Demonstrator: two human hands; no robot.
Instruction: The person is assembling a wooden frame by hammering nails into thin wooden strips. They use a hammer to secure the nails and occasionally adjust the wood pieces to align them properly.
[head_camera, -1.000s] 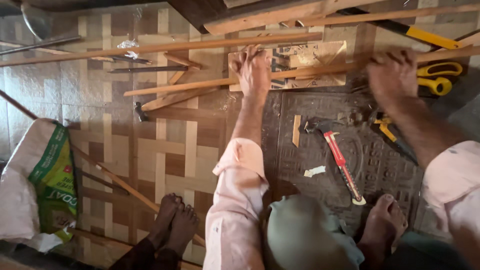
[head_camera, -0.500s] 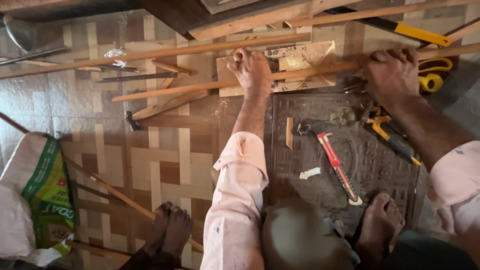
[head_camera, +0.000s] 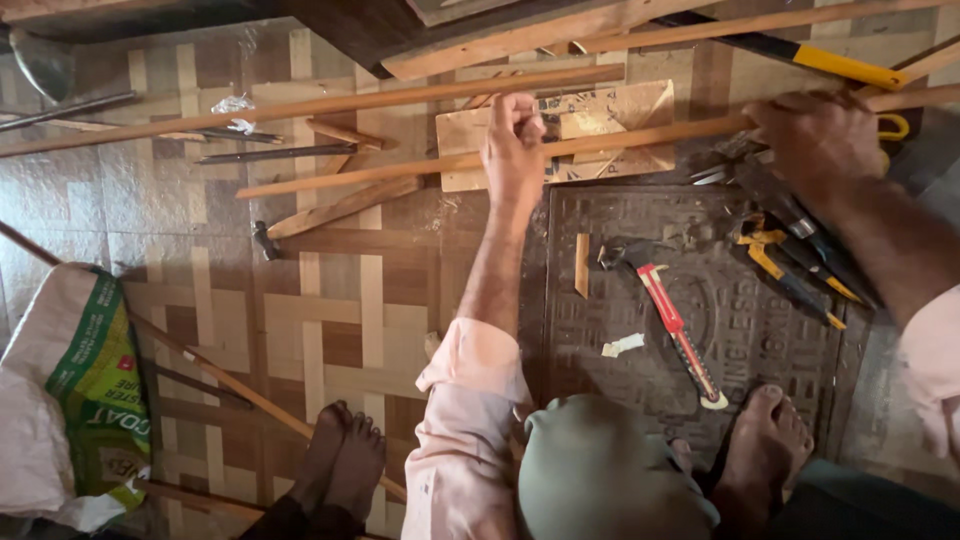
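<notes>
- Head view: the left hand (head_camera: 513, 140) sits near twelve o'clock of the picture, fingers curled together into a fist over a long thin wooden strip (head_camera: 400, 170) that runs across the floor from nine o'clock toward three o'clock.
- The right hand (head_camera: 818, 135) is at about two o'clock, fingers bent down and closed over the same strip; whether they wrap fully round it cannot be told.
- Under the strip, between the two hands, lies a flat wooden board (head_camera: 600, 120); the strip crosses its lower part.
- A second long strip (head_camera: 300, 108) lies just above the first, at eleven o'clock of the left hand.
- At five o'clock of the left hand a hammer with a red handle (head_camera: 672, 320) lies on a dark embossed metal cover (head_camera: 760, 330).
- At six o'clock of the right hand lies a cluster of yellow-and-black hand tools (head_camera: 790, 265), touching one another.
- A white and green sack (head_camera: 70, 390) rests at eight o'clock of the picture.
- Bare feet (head_camera: 340, 465) of another person show at six to seven o'clock on the patterned floor (head_camera: 330, 320).
</notes>
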